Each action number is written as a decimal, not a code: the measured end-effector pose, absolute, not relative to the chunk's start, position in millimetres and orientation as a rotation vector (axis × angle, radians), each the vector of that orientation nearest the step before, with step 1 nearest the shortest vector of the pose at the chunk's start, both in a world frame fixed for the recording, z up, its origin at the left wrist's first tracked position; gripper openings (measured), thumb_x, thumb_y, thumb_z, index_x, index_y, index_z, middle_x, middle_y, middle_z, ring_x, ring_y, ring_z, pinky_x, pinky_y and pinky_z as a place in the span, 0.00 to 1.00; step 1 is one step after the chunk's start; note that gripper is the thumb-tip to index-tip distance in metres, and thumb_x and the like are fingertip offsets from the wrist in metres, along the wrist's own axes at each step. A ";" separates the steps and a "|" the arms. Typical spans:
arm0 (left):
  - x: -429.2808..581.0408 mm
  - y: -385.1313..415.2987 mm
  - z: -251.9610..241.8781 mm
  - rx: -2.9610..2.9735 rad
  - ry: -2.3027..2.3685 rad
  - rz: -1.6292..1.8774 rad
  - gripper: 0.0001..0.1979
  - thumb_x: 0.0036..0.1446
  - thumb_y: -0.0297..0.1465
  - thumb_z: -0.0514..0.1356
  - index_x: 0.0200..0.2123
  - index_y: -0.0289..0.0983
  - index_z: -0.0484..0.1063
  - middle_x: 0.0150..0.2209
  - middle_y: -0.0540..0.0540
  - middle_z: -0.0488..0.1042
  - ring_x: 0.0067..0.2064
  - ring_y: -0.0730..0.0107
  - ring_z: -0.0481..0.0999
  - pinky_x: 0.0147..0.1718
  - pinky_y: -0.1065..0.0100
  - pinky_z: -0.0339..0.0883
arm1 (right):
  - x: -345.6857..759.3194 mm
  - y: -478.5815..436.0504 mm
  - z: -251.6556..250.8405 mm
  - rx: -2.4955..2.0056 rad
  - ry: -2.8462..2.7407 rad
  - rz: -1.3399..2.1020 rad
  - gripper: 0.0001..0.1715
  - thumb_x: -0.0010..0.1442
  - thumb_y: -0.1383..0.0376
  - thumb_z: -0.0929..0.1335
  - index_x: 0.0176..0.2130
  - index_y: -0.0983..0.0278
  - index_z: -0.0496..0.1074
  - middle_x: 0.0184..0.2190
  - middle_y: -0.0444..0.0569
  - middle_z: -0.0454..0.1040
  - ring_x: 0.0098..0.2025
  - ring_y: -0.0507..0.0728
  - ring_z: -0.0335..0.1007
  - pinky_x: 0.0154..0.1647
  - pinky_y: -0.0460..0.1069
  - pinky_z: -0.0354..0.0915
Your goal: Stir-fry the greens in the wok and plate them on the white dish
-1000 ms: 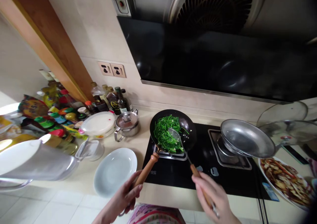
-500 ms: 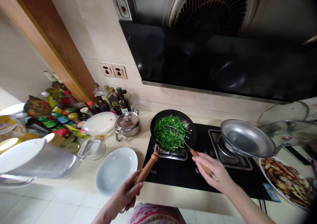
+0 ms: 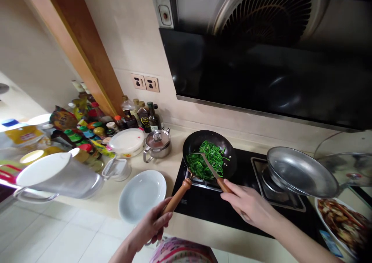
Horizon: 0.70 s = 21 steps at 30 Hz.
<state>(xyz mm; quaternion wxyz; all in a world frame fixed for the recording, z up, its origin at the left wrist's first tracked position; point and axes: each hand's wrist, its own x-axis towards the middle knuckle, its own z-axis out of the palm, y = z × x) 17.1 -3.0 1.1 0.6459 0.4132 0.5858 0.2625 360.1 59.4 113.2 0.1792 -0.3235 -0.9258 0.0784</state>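
The left hand (image 3: pixel 154 221) is clamped around the round brown wooden handle (image 3: pixel 178 197) of a black, rounded metal wok (image 3: pixel 195 139), its grip unchanged from half a second ago. The right hand (image 3: pixel 247 205) is closed around a metal spatula with a brown wooden handle (image 3: pixel 210 168) — its tip now reaches toward the wok's left wall, where earlier it lay nearer the middle of the heap. The chopped, glossy green stems and leaves (image 3: pixel 213 152) lie inside the wok over the left burner; they have drawn away from its back-left wall, baring dark metal there. The view has swung left, so a pale, glossy round plate (image 3: pixel 143 195) and a shallow silver metal pan (image 3: pixel 300 172) both appear farther right — each resting beside the wok as before, untouched.
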 end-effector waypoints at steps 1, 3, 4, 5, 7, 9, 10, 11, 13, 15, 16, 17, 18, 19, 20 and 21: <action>17.2 -2.5 2.7 0.938 1.329 0.596 0.50 0.47 0.58 0.60 0.65 0.37 0.49 0.26 0.53 0.67 0.17 0.79 0.65 0.10 0.78 0.46 | 367.9 47.0 129.1 -0.951 -2.617 0.245 0.18 0.55 0.71 0.66 0.43 0.54 0.76 0.44 0.48 0.77 0.31 0.53 0.74 0.33 0.47 0.73; 16.7 -1.8 4.3 0.937 1.320 0.586 0.50 0.47 0.58 0.60 0.65 0.36 0.49 0.26 0.53 0.67 0.17 0.79 0.65 0.10 0.78 0.46 | 376.4 27.2 155.0 -0.990 -2.616 0.280 0.16 0.55 0.68 0.67 0.41 0.51 0.77 0.41 0.47 0.78 0.28 0.53 0.73 0.30 0.47 0.72; 16.2 -1.6 4.5 0.938 1.320 0.582 0.49 0.47 0.58 0.60 0.65 0.37 0.49 0.26 0.53 0.67 0.17 0.80 0.65 0.10 0.78 0.45 | 375.3 21.2 163.1 -0.988 -2.619 0.299 0.15 0.54 0.68 0.68 0.40 0.51 0.77 0.39 0.47 0.78 0.27 0.54 0.73 0.28 0.47 0.71; 15.7 -1.5 4.7 0.941 1.320 0.573 0.49 0.47 0.58 0.60 0.65 0.37 0.49 0.26 0.53 0.67 0.17 0.79 0.65 0.10 0.78 0.45 | 370.7 18.7 167.8 -0.988 -2.624 0.320 0.13 0.54 0.67 0.68 0.38 0.52 0.77 0.37 0.47 0.78 0.25 0.54 0.72 0.26 0.47 0.70; 15.5 -1.7 5.0 0.946 1.328 0.562 0.49 0.47 0.57 0.60 0.64 0.37 0.49 0.27 0.53 0.67 0.17 0.79 0.65 0.10 0.78 0.45 | 356.8 25.3 169.7 -1.003 -2.632 0.349 0.12 0.54 0.69 0.67 0.36 0.54 0.77 0.31 0.46 0.78 0.21 0.52 0.70 0.21 0.46 0.66; 16.6 -2.5 5.3 0.954 1.340 0.564 0.48 0.48 0.56 0.60 0.64 0.38 0.50 0.27 0.53 0.67 0.17 0.80 0.64 0.10 0.78 0.45 | 348.9 45.5 169.2 -1.071 -2.586 0.348 0.13 0.56 0.70 0.65 0.36 0.56 0.77 0.30 0.45 0.78 0.21 0.51 0.70 0.22 0.45 0.66; 17.6 -3.1 5.4 0.958 1.344 0.570 0.46 0.48 0.56 0.60 0.64 0.38 0.50 0.27 0.53 0.67 0.16 0.80 0.64 0.11 0.78 0.45 | 350.3 58.7 170.3 -1.125 -2.524 0.343 0.13 0.58 0.69 0.64 0.38 0.56 0.77 0.32 0.45 0.79 0.24 0.51 0.73 0.24 0.44 0.68; 18.8 -3.8 5.2 0.963 1.345 0.577 0.45 0.49 0.55 0.60 0.64 0.38 0.51 0.28 0.53 0.67 0.16 0.80 0.64 0.11 0.78 0.45 | 355.3 72.7 172.9 -1.192 -2.437 0.340 0.12 0.59 0.67 0.65 0.38 0.56 0.77 0.34 0.45 0.80 0.27 0.52 0.75 0.27 0.45 0.70; 21.3 -5.6 4.5 0.967 1.336 0.588 0.44 0.50 0.54 0.59 0.63 0.38 0.52 0.28 0.53 0.67 0.16 0.80 0.64 0.11 0.78 0.46 | 370.9 99.3 180.5 -1.344 -2.236 0.339 0.09 0.60 0.63 0.67 0.37 0.57 0.77 0.34 0.46 0.81 0.30 0.54 0.77 0.29 0.46 0.72; 23.2 -7.3 3.5 0.959 1.322 0.600 0.43 0.50 0.54 0.59 0.63 0.38 0.53 0.27 0.53 0.66 0.16 0.81 0.64 0.11 0.78 0.46 | 382.6 120.7 185.8 -1.511 -2.046 0.369 0.09 0.59 0.60 0.68 0.33 0.59 0.77 0.26 0.47 0.80 0.24 0.55 0.76 0.23 0.46 0.70; 23.7 -8.1 3.3 0.955 1.315 0.606 0.42 0.50 0.54 0.59 0.62 0.38 0.53 0.27 0.54 0.66 0.16 0.81 0.64 0.11 0.78 0.46 | 384.2 128.5 185.8 -1.592 -1.938 0.417 0.09 0.59 0.60 0.68 0.32 0.61 0.77 0.22 0.47 0.78 0.20 0.55 0.75 0.19 0.46 0.69; 23.8 -8.7 3.3 0.951 1.310 0.613 0.42 0.50 0.54 0.59 0.62 0.38 0.54 0.27 0.54 0.67 0.16 0.80 0.64 0.11 0.78 0.46 | 382.8 134.1 183.9 -1.649 -1.821 0.489 0.10 0.59 0.60 0.67 0.32 0.62 0.76 0.20 0.47 0.77 0.18 0.55 0.74 0.18 0.46 0.68; 23.5 -9.3 3.8 0.948 1.308 0.617 0.41 0.50 0.54 0.59 0.62 0.39 0.54 0.27 0.53 0.67 0.16 0.80 0.64 0.11 0.78 0.46 | 379.2 137.6 180.7 -1.674 -1.719 0.583 0.11 0.59 0.61 0.66 0.32 0.63 0.76 0.21 0.48 0.78 0.18 0.56 0.74 0.18 0.46 0.69; 22.8 -9.9 4.8 0.945 1.308 0.620 0.42 0.50 0.54 0.60 0.62 0.40 0.54 0.27 0.53 0.68 0.16 0.79 0.65 0.11 0.78 0.46 | 374.4 139.2 177.1 -1.674 -1.646 0.677 0.11 0.60 0.61 0.66 0.33 0.64 0.76 0.23 0.50 0.79 0.20 0.57 0.76 0.19 0.47 0.70; 21.7 -10.5 6.2 0.942 1.307 0.619 0.42 0.49 0.55 0.60 0.62 0.40 0.54 0.28 0.52 0.68 0.17 0.78 0.67 0.11 0.78 0.47 | 369.6 139.3 174.0 -1.652 -1.627 0.744 0.11 0.60 0.61 0.65 0.34 0.64 0.76 0.26 0.51 0.80 0.23 0.57 0.77 0.22 0.48 0.72; 20.3 -11.2 7.9 0.935 1.306 0.617 0.43 0.49 0.56 0.60 0.62 0.40 0.55 0.28 0.52 0.69 0.18 0.77 0.68 0.12 0.77 0.49 | 365.8 138.4 172.2 -1.617 -1.666 0.764 0.12 0.60 0.60 0.65 0.35 0.63 0.76 0.29 0.51 0.80 0.26 0.57 0.78 0.24 0.48 0.73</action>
